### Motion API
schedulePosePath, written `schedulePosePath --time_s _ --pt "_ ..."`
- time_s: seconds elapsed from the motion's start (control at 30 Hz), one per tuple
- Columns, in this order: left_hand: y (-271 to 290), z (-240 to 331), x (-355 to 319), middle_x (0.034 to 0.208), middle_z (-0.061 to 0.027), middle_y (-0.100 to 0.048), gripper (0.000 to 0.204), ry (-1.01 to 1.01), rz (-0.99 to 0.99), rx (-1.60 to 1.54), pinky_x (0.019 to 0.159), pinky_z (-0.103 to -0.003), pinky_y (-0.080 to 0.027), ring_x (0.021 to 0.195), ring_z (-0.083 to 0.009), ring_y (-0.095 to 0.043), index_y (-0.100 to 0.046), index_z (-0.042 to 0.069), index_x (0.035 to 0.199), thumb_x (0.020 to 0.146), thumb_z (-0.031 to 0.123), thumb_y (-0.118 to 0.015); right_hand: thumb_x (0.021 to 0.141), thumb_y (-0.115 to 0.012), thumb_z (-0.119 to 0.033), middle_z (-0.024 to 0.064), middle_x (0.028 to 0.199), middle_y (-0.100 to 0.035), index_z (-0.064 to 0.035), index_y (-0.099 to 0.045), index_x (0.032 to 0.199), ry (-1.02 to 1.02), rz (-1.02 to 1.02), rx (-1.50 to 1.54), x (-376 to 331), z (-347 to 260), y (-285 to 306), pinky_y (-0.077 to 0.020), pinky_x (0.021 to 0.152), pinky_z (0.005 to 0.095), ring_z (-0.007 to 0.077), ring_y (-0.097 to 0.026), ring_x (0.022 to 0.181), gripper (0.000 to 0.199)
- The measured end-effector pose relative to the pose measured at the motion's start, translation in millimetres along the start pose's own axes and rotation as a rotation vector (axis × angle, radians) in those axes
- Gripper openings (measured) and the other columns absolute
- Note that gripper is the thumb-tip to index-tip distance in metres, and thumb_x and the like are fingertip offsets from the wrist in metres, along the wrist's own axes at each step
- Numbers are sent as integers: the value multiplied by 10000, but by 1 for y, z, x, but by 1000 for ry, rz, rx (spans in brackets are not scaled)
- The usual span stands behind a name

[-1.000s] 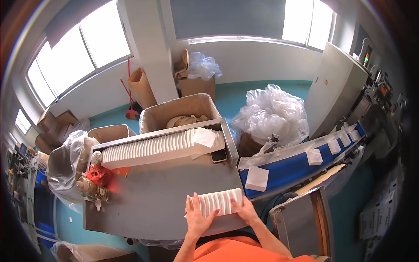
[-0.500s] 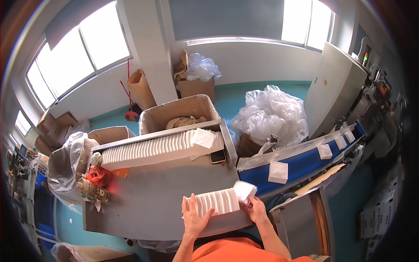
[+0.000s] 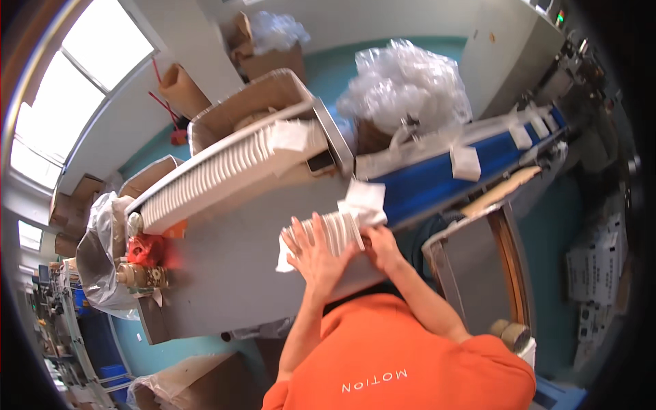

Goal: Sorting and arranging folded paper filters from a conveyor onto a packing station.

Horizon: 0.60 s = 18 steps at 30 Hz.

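Observation:
A short row of white folded napkins (image 3: 333, 231) stands on edge on the grey metal table (image 3: 239, 273), close in front of me. My left hand (image 3: 318, 254) grips this row, fingers spread across its top and left part, thumb toward its right end. At that right end my right hand (image 3: 384, 249) has its fingers curled in, pressing the end napkins. Just beyond the right fingers, loose white napkins (image 3: 365, 199) lie tilted at the table's corner. A long row of napkins (image 3: 212, 181) fills the far side of the table, with a flat napkin (image 3: 288, 136) on its right end.
A blue conveyor belt (image 3: 424, 181) carrying spaced napkins runs off to the right. Beside the long row lies a dark phone (image 3: 320, 162). At the table's left end are a red plastic bag (image 3: 145, 250) and a jar (image 3: 133, 275). Clear plastic bags (image 3: 406, 89) are heaped behind.
The view has tilted and turned. My left hand has slid over the top of the short row. The napkins that were by my right hand now lie beyond it, and that hand presses the row's end.

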<state>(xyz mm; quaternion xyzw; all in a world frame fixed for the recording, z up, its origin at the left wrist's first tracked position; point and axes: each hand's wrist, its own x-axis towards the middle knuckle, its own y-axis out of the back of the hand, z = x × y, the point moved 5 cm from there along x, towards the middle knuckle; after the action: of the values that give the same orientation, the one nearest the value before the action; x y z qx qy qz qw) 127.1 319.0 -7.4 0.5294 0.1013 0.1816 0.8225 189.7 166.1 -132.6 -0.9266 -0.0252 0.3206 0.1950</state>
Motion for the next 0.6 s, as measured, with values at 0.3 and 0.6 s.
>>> schedulePosePath --time_s 0.3,0.6 --pt "-3 -6 2 1589 -211 -128 1023 17 -77 -17 1034 -716 -215 1445 -505 -42 -338 223 1502 654 560 -801 941 -630 -378 34 860 -687 -88 -618 1094 -87 -13 -16 7 -27 -6 -453 568 226 111 -655 669 327" --pt "-5 1 1 1586 -196 -146 997 135 -65 68 1035 -734 -178 1457 -468 -49 -380 216 1476 666 662 -754 914 -655 -303 94 864 -687 53 -621 1008 489 146 -367 -1 7 -27 -498 709 318 158 -621 777 370"
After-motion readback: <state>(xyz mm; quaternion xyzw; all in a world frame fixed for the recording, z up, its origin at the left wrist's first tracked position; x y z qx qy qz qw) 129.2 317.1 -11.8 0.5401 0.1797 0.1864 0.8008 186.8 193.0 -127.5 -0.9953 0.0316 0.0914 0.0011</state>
